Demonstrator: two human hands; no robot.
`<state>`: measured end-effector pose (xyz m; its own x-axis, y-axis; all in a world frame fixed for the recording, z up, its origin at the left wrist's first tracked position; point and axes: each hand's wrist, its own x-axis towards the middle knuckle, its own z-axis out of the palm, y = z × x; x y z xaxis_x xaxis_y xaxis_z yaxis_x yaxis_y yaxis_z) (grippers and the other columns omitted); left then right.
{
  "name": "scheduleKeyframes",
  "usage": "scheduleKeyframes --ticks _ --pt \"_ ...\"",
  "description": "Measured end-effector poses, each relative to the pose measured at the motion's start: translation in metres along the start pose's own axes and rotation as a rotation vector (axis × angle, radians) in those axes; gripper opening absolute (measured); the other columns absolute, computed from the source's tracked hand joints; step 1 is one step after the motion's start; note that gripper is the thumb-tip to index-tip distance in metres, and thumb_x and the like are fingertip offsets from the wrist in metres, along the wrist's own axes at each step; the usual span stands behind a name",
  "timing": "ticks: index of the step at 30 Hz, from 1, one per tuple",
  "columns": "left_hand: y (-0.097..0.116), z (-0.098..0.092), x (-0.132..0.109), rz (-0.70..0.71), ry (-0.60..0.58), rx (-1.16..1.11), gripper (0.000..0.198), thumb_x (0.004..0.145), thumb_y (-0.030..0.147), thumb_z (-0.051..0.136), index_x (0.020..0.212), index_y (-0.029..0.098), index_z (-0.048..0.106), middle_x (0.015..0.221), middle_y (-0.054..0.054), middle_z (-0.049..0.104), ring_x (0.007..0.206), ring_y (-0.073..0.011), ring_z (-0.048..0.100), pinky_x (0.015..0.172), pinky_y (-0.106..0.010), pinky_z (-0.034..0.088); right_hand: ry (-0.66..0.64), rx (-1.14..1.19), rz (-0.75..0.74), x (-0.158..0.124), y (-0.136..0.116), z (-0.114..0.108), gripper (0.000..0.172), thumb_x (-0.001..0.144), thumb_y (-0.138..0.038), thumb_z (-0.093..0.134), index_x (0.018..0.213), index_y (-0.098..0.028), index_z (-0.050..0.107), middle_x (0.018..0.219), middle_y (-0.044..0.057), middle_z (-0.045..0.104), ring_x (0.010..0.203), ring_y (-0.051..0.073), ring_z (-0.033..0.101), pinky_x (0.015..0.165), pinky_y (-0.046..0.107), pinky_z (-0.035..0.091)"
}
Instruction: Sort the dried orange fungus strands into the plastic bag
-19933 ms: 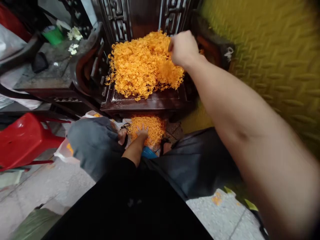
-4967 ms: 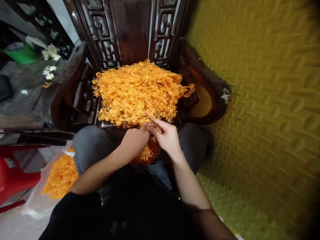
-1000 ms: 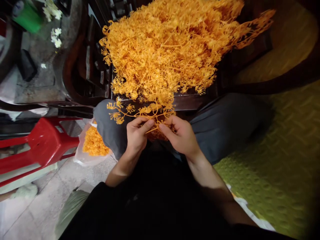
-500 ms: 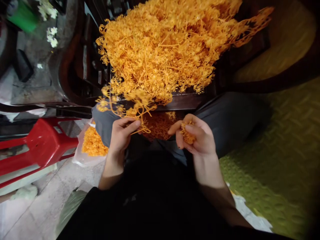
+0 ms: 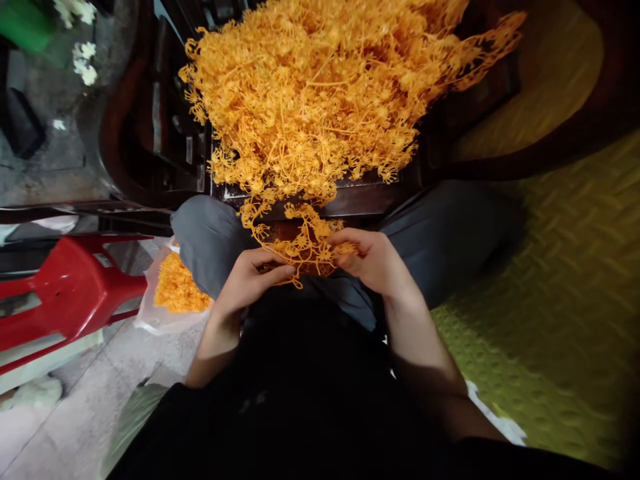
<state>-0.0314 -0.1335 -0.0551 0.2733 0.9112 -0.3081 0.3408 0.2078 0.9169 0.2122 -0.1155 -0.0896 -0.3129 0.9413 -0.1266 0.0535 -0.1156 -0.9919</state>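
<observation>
Orange sprig (image 5: 303, 243), flower heads (image 5: 292, 211) mostly forward

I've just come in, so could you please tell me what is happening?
A person's left hand pinches an orange sprig; the right hand is at its flower heads, its grip unclear. A heap of similar orange sprays lies on a dark wooden chair. A bag of orange pieces sits by the red stool.

The person shows one left hand (image 5: 250, 277) and one right hand (image 5: 380, 260), with at least one sprig (image 5: 306, 239). There are one heap (image 5: 305, 100), one chair (image 5: 367, 201), one stool (image 5: 85, 287), one bag (image 5: 167, 327), and two white flower clumps (image 5: 85, 65).
</observation>
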Motion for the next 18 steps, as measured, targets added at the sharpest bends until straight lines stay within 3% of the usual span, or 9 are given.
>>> scheduleKeyframes --ticks 2,4,6,7,8,11,15,18 --pt "-0.002 0.000 0.001 0.024 0.034 0.069 0.019 0.089 0.036 0.078 0.083 0.018 0.080 0.082 -0.005 0.078 0.074 -0.0159 0.068 0.071 -0.027 0.051 0.064 -0.145 -0.088 0.003 -0.011 0.001 0.015 0.086 -0.032 0.079 0.080 -0.018 0.075 0.069 0.000 0.066 0.060 0.010 0.056 0.056 0.023 0.042" --pt "-0.007 -0.005 0.000 0.011 0.167 0.145 0.018 0.088 0.034 0.077 0.080 0.018 0.079 0.078 -0.004 0.075 0.072 -0.0157 0.065 0.068 -0.028 0.049 0.380 -0.082 -0.216 0.004 -0.019 -0.007 0.020 0.088 -0.027 0.075 0.071 -0.019 0.067 0.063 -0.003 0.060 0.054 0.008 0.051 0.051 0.022 0.038" --pt "-0.014 -0.011 -0.004 -0.043 0.340 0.189 0.017 0.086 0.032 0.078 0.077 0.018 0.078 0.074 -0.002 0.073 0.068 -0.0146 0.062 0.064 -0.027 0.045 0.787 0.180 -0.352 0.004 -0.022 -0.024 0.025 0.090 -0.026 0.069 0.068 -0.022 0.059 0.057 -0.005 0.052 0.042 0.007 0.041 0.040 0.021 0.028" --pt "-0.017 -0.014 -0.007 -0.077 0.397 0.180 0.018 0.085 0.033 0.079 0.077 0.018 0.078 0.073 -0.002 0.072 0.068 -0.0141 0.061 0.062 -0.026 0.044 0.890 0.328 -0.397 0.003 -0.021 -0.034 0.028 0.090 -0.027 0.067 0.066 -0.023 0.054 0.053 -0.006 0.049 0.037 0.007 0.037 0.035 0.021 0.023" --pt "-0.020 -0.015 -0.009 -0.109 0.419 0.143 0.019 0.084 0.035 0.080 0.077 0.017 0.078 0.073 -0.002 0.072 0.067 -0.0135 0.060 0.061 -0.025 0.043 0.888 0.418 -0.389 0.001 -0.020 -0.042 0.030 0.089 -0.027 0.067 0.063 -0.024 0.051 0.052 -0.006 0.049 0.034 0.008 0.036 0.032 0.022 0.021" --pt "-0.020 -0.008 -0.009 -0.160 0.340 -0.116 0.024 0.081 0.039 0.084 0.080 0.016 0.078 0.070 -0.001 0.070 0.062 -0.0112 0.059 0.057 -0.023 0.043 0.592 0.395 -0.134 -0.007 -0.014 -0.047 0.027 0.090 -0.026 0.070 0.067 -0.023 0.056 0.068 0.004 0.073 0.032 0.009 0.047 0.028 0.024 0.020" --pt "-0.011 0.012 0.006 -0.132 0.327 -0.588 0.027 0.082 0.041 0.083 0.083 0.017 0.071 0.074 0.000 0.071 0.061 -0.0105 0.064 0.055 -0.021 0.049 0.339 0.381 0.029 -0.014 -0.002 -0.019 0.019 0.093 -0.025 0.069 0.076 -0.018 0.067 0.086 0.008 0.080 0.032 0.007 0.051 0.028 0.021 0.021" --pt "-0.004 0.019 0.016 -0.052 0.341 -0.845 0.025 0.087 0.041 0.079 0.091 0.020 0.067 0.096 -0.002 0.077 0.076 -0.0117 0.072 0.070 -0.024 0.058 0.220 0.415 0.046 -0.013 0.003 -0.003 0.012 0.094 -0.019 0.065 0.099 -0.018 0.076 0.090 0.005 0.079 0.038 0.007 0.056 0.030 0.020 0.024"
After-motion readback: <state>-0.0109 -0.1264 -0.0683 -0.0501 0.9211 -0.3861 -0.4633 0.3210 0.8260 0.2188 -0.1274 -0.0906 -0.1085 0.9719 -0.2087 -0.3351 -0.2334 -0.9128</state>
